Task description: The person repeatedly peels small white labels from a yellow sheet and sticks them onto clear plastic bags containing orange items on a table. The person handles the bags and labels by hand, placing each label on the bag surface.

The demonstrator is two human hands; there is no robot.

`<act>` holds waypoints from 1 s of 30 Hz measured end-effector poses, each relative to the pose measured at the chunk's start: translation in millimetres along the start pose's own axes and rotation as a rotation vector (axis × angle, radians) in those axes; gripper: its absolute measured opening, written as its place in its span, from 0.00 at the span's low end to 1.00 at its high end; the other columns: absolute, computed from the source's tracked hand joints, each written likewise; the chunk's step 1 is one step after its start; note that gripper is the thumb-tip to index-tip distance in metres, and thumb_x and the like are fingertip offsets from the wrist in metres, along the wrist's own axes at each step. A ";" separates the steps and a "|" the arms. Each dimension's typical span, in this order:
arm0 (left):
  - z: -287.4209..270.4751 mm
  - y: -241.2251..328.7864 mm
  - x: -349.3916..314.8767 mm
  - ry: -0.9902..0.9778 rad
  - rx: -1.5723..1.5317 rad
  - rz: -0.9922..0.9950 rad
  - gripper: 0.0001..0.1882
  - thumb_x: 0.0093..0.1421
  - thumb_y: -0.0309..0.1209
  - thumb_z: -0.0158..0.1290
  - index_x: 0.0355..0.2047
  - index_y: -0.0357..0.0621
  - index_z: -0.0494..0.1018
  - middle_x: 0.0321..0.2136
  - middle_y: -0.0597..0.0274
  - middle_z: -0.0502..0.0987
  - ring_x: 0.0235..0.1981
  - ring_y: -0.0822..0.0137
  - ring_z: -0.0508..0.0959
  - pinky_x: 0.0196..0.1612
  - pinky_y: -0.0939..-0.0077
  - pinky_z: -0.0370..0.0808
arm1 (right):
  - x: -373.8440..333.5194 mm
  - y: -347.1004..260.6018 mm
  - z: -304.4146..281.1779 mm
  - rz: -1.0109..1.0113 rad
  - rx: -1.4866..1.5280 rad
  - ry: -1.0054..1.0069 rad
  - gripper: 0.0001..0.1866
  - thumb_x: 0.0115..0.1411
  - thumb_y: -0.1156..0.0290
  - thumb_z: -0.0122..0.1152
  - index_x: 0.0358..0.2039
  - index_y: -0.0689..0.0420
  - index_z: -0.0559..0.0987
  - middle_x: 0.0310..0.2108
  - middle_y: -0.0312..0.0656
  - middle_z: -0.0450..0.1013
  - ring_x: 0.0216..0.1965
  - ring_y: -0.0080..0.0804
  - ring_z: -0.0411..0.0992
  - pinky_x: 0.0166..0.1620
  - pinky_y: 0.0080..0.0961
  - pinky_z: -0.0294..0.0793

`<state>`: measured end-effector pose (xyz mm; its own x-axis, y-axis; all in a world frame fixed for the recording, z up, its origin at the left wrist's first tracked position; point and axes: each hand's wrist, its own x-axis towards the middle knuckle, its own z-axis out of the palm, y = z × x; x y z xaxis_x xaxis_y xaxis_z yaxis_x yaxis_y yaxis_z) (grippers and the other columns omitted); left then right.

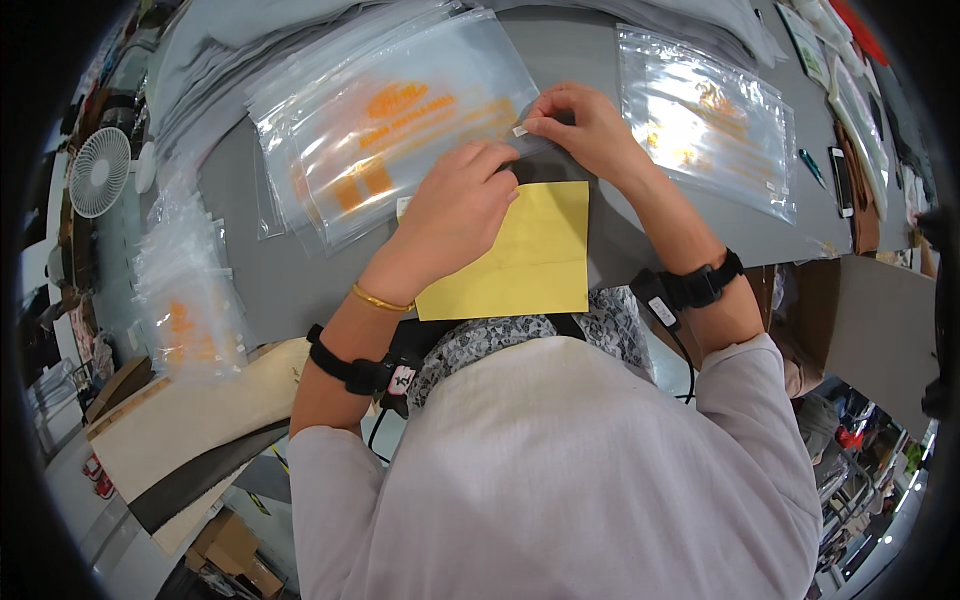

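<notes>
My right hand pinches a small white sticker between thumb and forefinger, at the lower right corner of a stack of clear plastic bags with orange print. Beside it, to the left, my left hand is closed with its fingers curled under. Whatever it may hold is hidden. A yellow sheet lies at the table's near edge, partly beneath my left hand. The corner of something white peeks out by the left wrist.
At the right lies a second pile of clear bags, with a pen and a dark phone-like object beyond it. Smaller bags hang over the left edge near a white fan. Grey fabric is heaped at the back.
</notes>
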<state>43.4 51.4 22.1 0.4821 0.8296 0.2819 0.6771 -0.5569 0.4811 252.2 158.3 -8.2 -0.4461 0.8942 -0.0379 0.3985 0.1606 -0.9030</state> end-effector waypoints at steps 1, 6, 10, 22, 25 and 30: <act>5.4 -0.7 2.3 -0.001 0.024 -0.009 0.06 0.63 0.28 0.56 0.34 0.36 0.76 0.47 0.55 0.77 0.54 0.52 0.75 0.56 0.57 0.73 | 6.2 6.1 3.7 0.037 -0.021 -0.010 0.08 0.63 0.70 0.70 0.34 0.63 0.84 0.36 0.37 0.76 0.38 0.29 0.77 0.45 0.28 0.76; 15.0 -4.7 0.7 -0.048 0.077 -0.035 0.06 0.63 0.27 0.57 0.35 0.36 0.76 0.50 0.52 0.76 0.56 0.51 0.75 0.58 0.55 0.72 | 6.6 14.9 16.9 -0.044 -0.278 0.070 0.08 0.60 0.65 0.70 0.31 0.57 0.86 0.40 0.38 0.79 0.45 0.41 0.74 0.51 0.38 0.70; 16.8 -4.7 0.8 -0.017 0.085 -0.038 0.06 0.62 0.27 0.57 0.35 0.36 0.76 0.54 0.50 0.76 0.56 0.50 0.74 0.58 0.53 0.71 | 0.5 8.2 21.8 -0.120 -0.399 0.152 0.07 0.58 0.64 0.70 0.29 0.54 0.86 0.40 0.37 0.78 0.48 0.42 0.73 0.52 0.41 0.68; 26.7 -11.7 -4.1 0.020 0.007 -0.013 0.06 0.62 0.27 0.57 0.35 0.35 0.75 0.57 0.50 0.76 0.57 0.49 0.73 0.60 0.52 0.70 | 46.4 7.1 15.7 -0.104 -0.733 0.346 0.26 0.54 0.48 0.77 0.42 0.56 0.85 0.46 0.48 0.77 0.51 0.50 0.72 0.52 0.43 0.74; 20.3 -11.3 -12.2 0.043 -0.011 0.058 0.07 0.63 0.27 0.57 0.35 0.35 0.75 0.56 0.49 0.77 0.57 0.49 0.73 0.58 0.53 0.71 | 74.8 8.1 21.7 0.003 -0.693 0.327 0.25 0.56 0.45 0.75 0.35 0.58 0.87 0.42 0.44 0.79 0.45 0.46 0.76 0.47 0.45 0.76; -1.4 -8.2 -37.5 0.044 -0.034 -0.029 0.07 0.65 0.29 0.57 0.35 0.37 0.77 0.53 0.52 0.78 0.54 0.51 0.75 0.52 0.59 0.75 | 68.5 -1.6 33.5 -0.160 -0.652 0.362 0.16 0.64 0.56 0.68 0.31 0.56 0.87 0.38 0.42 0.80 0.38 0.48 0.78 0.42 0.42 0.78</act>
<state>18.9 24.9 8.8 0.4370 0.8469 0.3028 0.6708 -0.5312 0.5176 194.2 205.3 -23.6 -0.2921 0.9026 0.3161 0.7939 0.4132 -0.4462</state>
